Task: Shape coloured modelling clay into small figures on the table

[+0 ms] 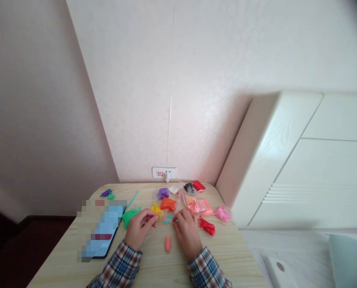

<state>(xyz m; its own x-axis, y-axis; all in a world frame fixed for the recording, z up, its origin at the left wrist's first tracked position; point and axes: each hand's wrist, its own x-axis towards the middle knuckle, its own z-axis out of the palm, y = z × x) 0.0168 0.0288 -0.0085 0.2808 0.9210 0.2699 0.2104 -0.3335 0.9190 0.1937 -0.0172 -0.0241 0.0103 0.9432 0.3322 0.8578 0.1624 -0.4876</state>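
My left hand (140,226) is closed in a pinch just in front of a yellow clay packet (157,210) and beside a green clay packet (129,217). Whatever its fingertips hold, if anything, is too small to name. My right hand (186,231) has its fingers closed at the end of a light-blue plastic stick (168,221). A second light-blue piece (170,216) lies just behind that stick. On the wooden table (157,272), a short orange clay roll (168,244) lies between my wrists.
Several clay packets, among them orange (168,204), purple (163,193), red (207,226) and pink (223,213), spread across the back and right. A tablet (106,232) lies at the left, near another blue stick (132,201) and a small purple-and-green clay shape (107,194). A wall socket (164,173) is behind.
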